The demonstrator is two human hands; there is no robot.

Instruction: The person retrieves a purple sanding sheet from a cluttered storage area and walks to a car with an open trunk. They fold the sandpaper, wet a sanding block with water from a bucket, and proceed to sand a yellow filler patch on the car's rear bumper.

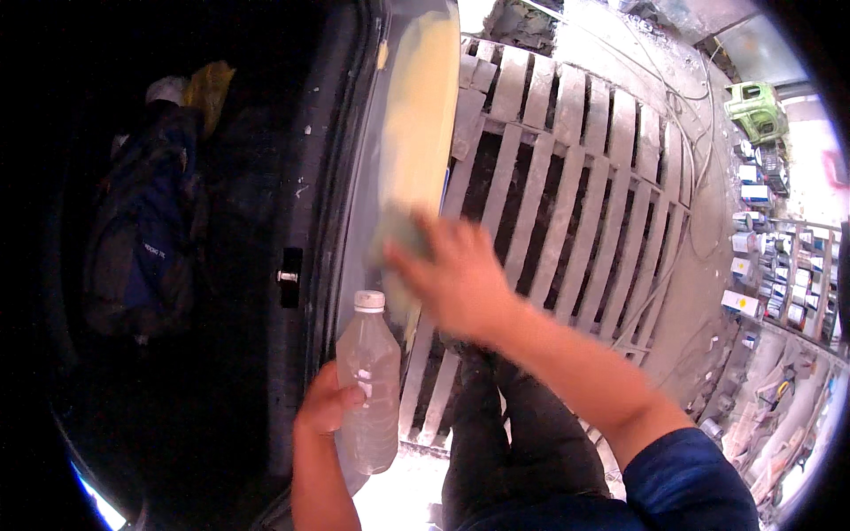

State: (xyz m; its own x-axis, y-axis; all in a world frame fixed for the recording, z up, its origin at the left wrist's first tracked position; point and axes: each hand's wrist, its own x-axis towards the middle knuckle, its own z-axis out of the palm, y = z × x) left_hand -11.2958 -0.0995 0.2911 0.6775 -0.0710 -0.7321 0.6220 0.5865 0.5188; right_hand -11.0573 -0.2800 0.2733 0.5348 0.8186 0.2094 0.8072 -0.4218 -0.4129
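My left hand [329,398] is wrapped round a clear plastic bottle [372,407] of cloudy liquid, held upright with its white cap on. It is beside the dark opening of a vehicle body. My right hand [460,274], smeared by motion, presses a greenish-grey sanding pad [403,243] against a painted body panel [372,190] along that opening. The pad is partly hidden under the fingers, so its exact kind is unclear. A broad patch of yellow filler [419,115] covers much of the panel, stretching from the far end down to the pad.
Inside the dark compartment lies a dark backpack [146,230] with a yellow bag [209,93] near it. A metal latch [288,277] sits by the sill. Slatted wooden pallets [571,186] cover the floor at right. Beyond are hoses, a green crate [755,113] and shelves of cans [788,283].
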